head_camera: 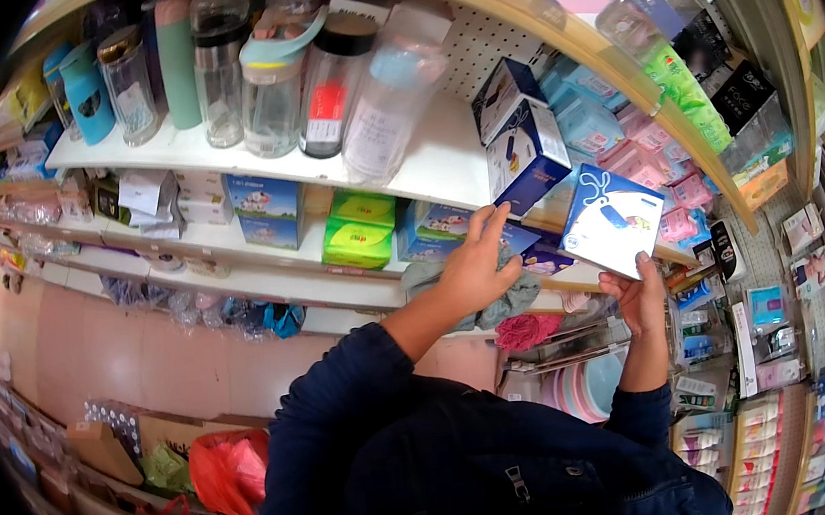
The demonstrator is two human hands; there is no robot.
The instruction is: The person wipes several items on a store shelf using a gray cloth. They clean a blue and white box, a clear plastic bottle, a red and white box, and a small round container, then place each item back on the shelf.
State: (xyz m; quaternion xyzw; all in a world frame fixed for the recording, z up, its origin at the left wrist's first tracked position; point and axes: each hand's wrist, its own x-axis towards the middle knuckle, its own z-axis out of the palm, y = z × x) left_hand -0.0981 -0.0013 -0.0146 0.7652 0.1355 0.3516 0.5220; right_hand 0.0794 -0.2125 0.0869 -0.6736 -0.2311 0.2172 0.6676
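My right hand (636, 294) holds a blue-and-white cardboard box (614, 221) by its lower edge, thumb on the near corner. The box is tilted, with its printed face towards me. My left hand (480, 265) has its fingers apart. Its fingertips are at the bottom edge of a dark blue box (526, 155) on the white upper shelf (437, 134); whether they touch it is unclear. Another dark blue box (507, 99) stands right behind that one. Below my left hand a grey cloth (511, 300) lies bunched, partly hidden by the hand and wrist.
Clear drinking bottles (275, 95) and a green flask (178, 63) line the upper shelf. Green cartons (358, 229) and blue cartons (264, 211) occupy the shelf beneath. Pink and blue packs (633, 136) crowd the right. A red plastic bag (231, 469) sits behind me at left.
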